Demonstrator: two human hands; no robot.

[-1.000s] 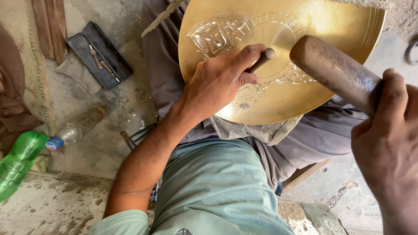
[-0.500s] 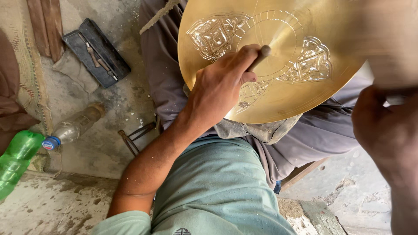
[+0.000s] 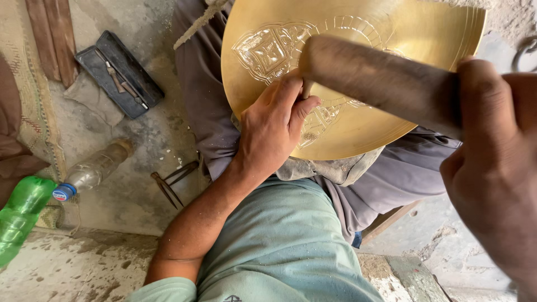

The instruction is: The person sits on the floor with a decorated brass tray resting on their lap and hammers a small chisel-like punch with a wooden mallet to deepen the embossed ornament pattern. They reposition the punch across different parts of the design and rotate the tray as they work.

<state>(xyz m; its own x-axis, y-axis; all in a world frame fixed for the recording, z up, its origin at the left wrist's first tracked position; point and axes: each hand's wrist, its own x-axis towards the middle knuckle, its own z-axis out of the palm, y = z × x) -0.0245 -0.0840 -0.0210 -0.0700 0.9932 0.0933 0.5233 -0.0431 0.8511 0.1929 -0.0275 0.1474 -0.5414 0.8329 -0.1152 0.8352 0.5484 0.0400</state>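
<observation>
Swung back into view since the earlier frames, the wooden mallet now lies across the upper part of the brass plate, its head end just above the left hand. Half a second ago the mallet was out of sight; now its thick brown shaft crosses the plate's engraved design. The right hand is clenched around the mallet's handle end, at the plate's right edge. The left hand rests on the plate's lower left part, fingers pinched around a thin chisel that stands on the engraving; only a short bit of that tool shows between thumb and fingers.

The brass plate itself sits tilted on the person's lap, over grey trousers and a dusty cloth. Well left of the plate, on the concrete floor, lie a dark tool tray, a clear plastic bottle, a green bottle and a pair of metal tongs.
</observation>
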